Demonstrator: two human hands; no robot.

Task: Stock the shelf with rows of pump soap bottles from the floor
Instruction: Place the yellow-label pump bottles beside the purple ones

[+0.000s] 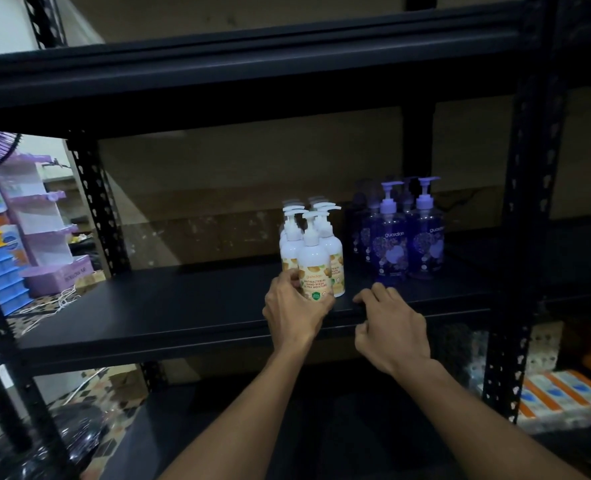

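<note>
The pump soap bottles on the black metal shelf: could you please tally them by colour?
White plastic pump soap bottles: at least 5
Translucent purple pump soap bottles: at least 5
Total: at least 10; rear ones overlap dimly.
</note>
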